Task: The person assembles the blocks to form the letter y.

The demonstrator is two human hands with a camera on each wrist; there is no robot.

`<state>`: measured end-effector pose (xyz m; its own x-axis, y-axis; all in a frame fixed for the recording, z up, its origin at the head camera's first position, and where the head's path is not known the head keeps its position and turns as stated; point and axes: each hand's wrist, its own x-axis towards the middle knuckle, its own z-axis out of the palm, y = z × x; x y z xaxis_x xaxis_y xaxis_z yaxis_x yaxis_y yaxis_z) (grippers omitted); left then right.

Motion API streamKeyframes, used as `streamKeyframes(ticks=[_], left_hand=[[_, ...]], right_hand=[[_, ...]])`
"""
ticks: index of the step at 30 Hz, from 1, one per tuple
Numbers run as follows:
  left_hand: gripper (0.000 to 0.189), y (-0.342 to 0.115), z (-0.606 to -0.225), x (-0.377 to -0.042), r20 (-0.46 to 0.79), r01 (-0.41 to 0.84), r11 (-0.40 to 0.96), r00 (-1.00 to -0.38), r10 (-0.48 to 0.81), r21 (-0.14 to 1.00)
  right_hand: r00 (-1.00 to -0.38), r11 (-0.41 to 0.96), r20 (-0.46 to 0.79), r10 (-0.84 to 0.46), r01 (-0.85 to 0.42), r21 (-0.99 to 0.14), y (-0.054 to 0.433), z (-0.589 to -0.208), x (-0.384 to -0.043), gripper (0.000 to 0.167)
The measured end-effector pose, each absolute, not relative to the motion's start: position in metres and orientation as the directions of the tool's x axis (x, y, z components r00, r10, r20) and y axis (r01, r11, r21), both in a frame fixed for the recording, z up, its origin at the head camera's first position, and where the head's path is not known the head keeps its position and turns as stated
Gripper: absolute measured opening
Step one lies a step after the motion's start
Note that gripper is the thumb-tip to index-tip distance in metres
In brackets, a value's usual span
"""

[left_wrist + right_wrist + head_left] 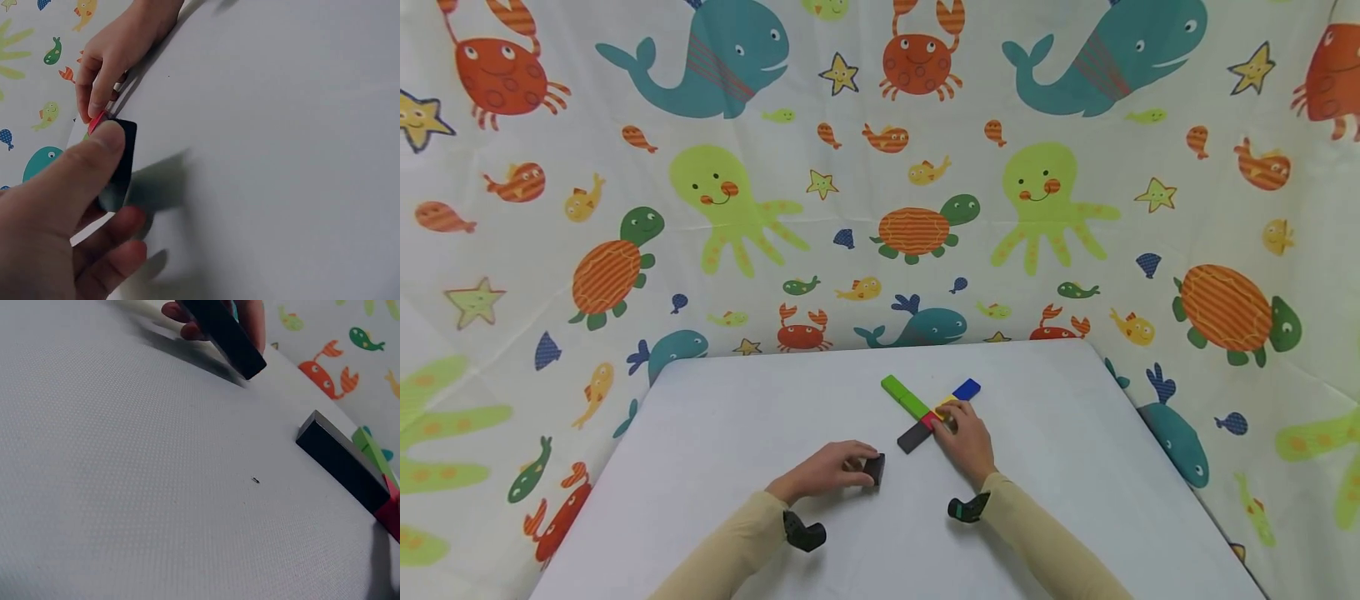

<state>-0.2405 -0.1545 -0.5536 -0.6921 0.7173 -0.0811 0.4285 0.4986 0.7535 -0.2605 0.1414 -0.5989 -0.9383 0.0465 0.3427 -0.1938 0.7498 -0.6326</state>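
My left hand (829, 471) pinches a black rectangular block (874, 469) between thumb and fingers, tilted up close over the white table. In the left wrist view, my thumb lies along the top end of this black block (128, 147). Farther right, my right hand (966, 437) pinches a red block (929, 419) at the middle of a branching row of blocks. Green blocks (904, 395) run from the red one toward the back left. A second black block (913, 437) meets it at the front left. A yellow block (946, 405), partly covered by my fingers, and a blue block (967, 389) extend toward the back right.
The white table (760, 400) ends at a back edge against a hanging cloth (850, 183) printed with sea animals. Dark wrist cameras (805, 532) sit on both sleeves, low over the tabletop.
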Motion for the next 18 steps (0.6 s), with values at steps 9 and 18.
streamKeyframes(ticks=[9, 18], left_hand=[[0.046, -0.151, -0.544, -0.253, -0.097, 0.471, 0.493, -0.644, 0.759, 0.732], [0.050, -0.140, -0.552, -0.264, -0.098, 0.509, 0.557, -0.674, 0.732, 0.657]], right_hand=[[-0.948, 0.747, 0.315, 0.046, -0.177, -0.641, 0.140, -0.600, -0.263, 0.031], [-0.951, 0.740, 0.306, 0.042, -0.176, -0.649, 0.141, -0.598, -0.264, 0.031]])
